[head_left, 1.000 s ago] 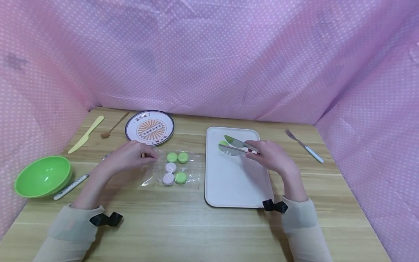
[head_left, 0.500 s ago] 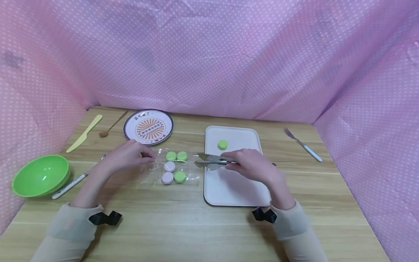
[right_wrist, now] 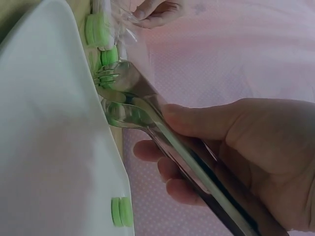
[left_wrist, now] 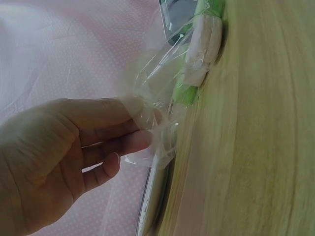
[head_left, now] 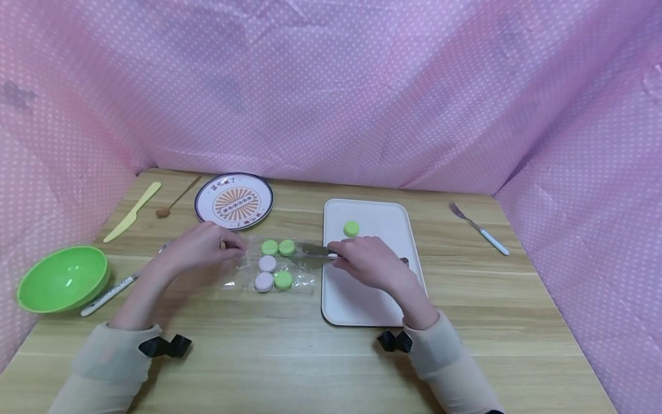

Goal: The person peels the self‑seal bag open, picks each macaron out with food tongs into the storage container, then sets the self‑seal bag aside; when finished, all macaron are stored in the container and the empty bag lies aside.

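Observation:
My left hand (head_left: 203, 246) pinches the left end of a clear plastic bag (left_wrist: 165, 118). Green macarons (head_left: 283, 280) and lilac macarons (head_left: 267, 264) lie within the bag's outline on the table. In my right hand (head_left: 373, 263) are metal tongs (right_wrist: 172, 147), thumb on one arm and fingers under the other. Their tips reach past the left edge of the white tray (head_left: 362, 305), over the bag's right side, close to a green macaron (right_wrist: 109, 55). The tong tips are apart with nothing between them. One green macaron (head_left: 351, 229) sits on the tray's far part.
A patterned round plate (head_left: 209, 195) stands behind the bag. To the left are a green bowl (head_left: 67, 279), a marker pen (head_left: 110, 295), a yellow plastic knife (head_left: 131, 214) and a small brown spoon (head_left: 163, 212). A fork (head_left: 478, 228) lies at the right. Pink dotted cloth (head_left: 331, 115) surrounds the table.
My right hand has swung the tongs left from the tray's far part to the bag, leaving the green macaron on the tray. The left hand keeps its hold on the bag.

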{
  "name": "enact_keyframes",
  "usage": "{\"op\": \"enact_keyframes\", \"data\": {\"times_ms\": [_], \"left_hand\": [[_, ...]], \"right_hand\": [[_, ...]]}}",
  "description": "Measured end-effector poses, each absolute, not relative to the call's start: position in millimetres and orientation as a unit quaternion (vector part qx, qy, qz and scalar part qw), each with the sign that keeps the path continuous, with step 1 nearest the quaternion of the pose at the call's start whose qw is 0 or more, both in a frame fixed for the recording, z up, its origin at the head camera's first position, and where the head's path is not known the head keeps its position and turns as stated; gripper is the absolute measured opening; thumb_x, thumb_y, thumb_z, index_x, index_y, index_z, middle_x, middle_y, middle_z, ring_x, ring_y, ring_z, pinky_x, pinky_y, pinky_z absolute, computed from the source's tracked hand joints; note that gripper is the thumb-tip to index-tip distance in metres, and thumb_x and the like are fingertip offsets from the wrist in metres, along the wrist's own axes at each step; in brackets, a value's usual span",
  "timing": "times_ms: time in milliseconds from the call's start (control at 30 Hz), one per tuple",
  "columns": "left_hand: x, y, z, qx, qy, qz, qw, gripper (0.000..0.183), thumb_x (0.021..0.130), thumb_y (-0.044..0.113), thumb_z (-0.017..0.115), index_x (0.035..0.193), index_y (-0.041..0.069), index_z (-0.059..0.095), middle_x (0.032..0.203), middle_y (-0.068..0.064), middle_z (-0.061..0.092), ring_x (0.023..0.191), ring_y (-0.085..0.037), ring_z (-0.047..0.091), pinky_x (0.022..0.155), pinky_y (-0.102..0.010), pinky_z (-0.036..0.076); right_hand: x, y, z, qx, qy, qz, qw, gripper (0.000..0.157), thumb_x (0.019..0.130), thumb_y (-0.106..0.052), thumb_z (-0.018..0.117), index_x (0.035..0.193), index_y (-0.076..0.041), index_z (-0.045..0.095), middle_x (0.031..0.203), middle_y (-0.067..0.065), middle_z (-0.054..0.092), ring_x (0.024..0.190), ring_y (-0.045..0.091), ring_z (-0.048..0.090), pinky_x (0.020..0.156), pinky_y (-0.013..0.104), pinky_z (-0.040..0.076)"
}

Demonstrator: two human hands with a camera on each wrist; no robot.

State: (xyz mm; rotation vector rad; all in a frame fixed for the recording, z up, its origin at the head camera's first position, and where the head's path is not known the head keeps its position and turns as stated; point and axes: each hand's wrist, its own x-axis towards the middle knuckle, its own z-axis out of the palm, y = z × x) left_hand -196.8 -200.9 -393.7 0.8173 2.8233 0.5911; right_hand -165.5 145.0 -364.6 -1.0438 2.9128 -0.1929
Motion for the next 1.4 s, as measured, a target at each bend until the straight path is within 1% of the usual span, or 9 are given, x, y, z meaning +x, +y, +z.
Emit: {"op": "enact_keyframes", "data": {"times_ms": [167,300,400,500,633,833,1100,1333,1400], "left_hand": [[-198.1,-198.8,-394.1,0.287,0.935,0.203,0.051,0.012,0.084,0.021,0.071,0.094,0.026,0.074,0.089,0.014,0.071,0.076,0.001,0.061,0.073,-0.028,0.052],[-198.4,-199.4,-394.9,0.295,0.932,0.208,0.038,0.013,0.083,0.02,0.072,0.094,0.026,0.074,0.09,0.013,0.072,0.081,-0.002,0.063,0.076,-0.03,0.053],[-197.7,-199.3,-394.3,0.297,0.931,0.209,0.032,0.013,0.083,0.02,0.072,0.095,0.025,0.074,0.093,0.01,0.072,0.085,-0.006,0.064,0.079,-0.033,0.054],[-196.7,-199.1,-393.0,0.295,0.933,0.206,0.029,0.013,0.083,0.02,0.072,0.095,0.024,0.074,0.094,0.009,0.072,0.086,-0.008,0.064,0.078,-0.033,0.053],[-196.4,-199.0,-393.1,0.298,0.932,0.204,0.025,0.012,0.083,0.019,0.072,0.094,0.024,0.074,0.094,0.009,0.071,0.086,-0.007,0.063,0.077,-0.031,0.053],[-197.2,-198.5,-393.2,0.311,0.927,0.211,0.021,0.013,0.083,0.017,0.072,0.094,0.023,0.074,0.094,0.009,0.072,0.087,-0.007,0.064,0.078,-0.031,0.054],[-197.6,-196.6,-393.7,0.313,0.924,0.219,0.021,0.011,0.083,0.017,0.072,0.092,0.022,0.074,0.092,0.01,0.072,0.084,-0.005,0.064,0.075,-0.029,0.054],[-197.3,-196.1,-393.8,0.312,0.924,0.219,0.021,0.01,0.083,0.017,0.072,0.092,0.022,0.074,0.09,0.011,0.071,0.082,-0.003,0.063,0.073,-0.027,0.054],[-197.3,-196.1,-393.6,0.309,0.925,0.218,0.023,0.01,0.083,0.017,0.071,0.092,0.022,0.074,0.09,0.011,0.071,0.082,-0.003,0.063,0.073,-0.027,0.054]], "right_hand": [[-168.0,140.8,-368.5,-0.324,0.944,-0.054,0.009,0.011,0.09,-0.024,0.062,0.082,-0.022,0.053,0.063,-0.011,0.048,0.052,0.009,0.038,0.047,0.026,0.034],[-169.8,136.4,-370.8,-0.323,0.945,-0.053,0.007,0.006,0.09,-0.026,0.062,0.09,-0.021,0.058,0.07,-0.011,0.055,0.056,0.01,0.045,0.049,0.026,0.037],[-171.0,133.4,-372.4,-0.321,0.946,-0.05,0.01,0.01,0.091,-0.028,0.062,0.098,-0.021,0.061,0.075,-0.011,0.06,0.059,0.009,0.049,0.051,0.027,0.04],[-171.6,130.4,-373.3,-0.318,0.947,-0.045,0.01,0.013,0.091,-0.029,0.061,0.102,-0.021,0.062,0.079,-0.01,0.063,0.061,0.009,0.051,0.052,0.029,0.042],[-171.0,127.8,-374.2,-0.317,0.948,-0.042,0.008,0.012,0.092,-0.029,0.06,0.101,-0.02,0.062,0.079,-0.009,0.063,0.061,0.009,0.052,0.052,0.029,0.042],[-169.5,127.4,-375.2,-0.314,0.949,-0.037,0.003,0.009,0.092,-0.028,0.059,0.098,-0.02,0.06,0.074,-0.01,0.059,0.056,0.01,0.048,0.048,0.026,0.038],[-168.8,130.6,-372.5,-0.321,0.947,-0.035,0.009,0.015,0.092,-0.03,0.061,0.105,-0.022,0.062,0.078,-0.01,0.062,0.058,0.008,0.049,0.049,0.026,0.04],[-165.3,134.8,-366.6,-0.334,0.942,-0.024,0.011,0.011,0.09,-0.03,0.063,0.091,-0.021,0.058,0.068,-0.011,0.054,0.054,0.009,0.044,0.049,0.025,0.036],[-164.9,135.0,-366.2,-0.336,0.941,-0.025,0.01,0.011,0.089,-0.03,0.064,0.091,-0.022,0.057,0.067,-0.011,0.053,0.054,0.009,0.043,0.049,0.025,0.036]]}}
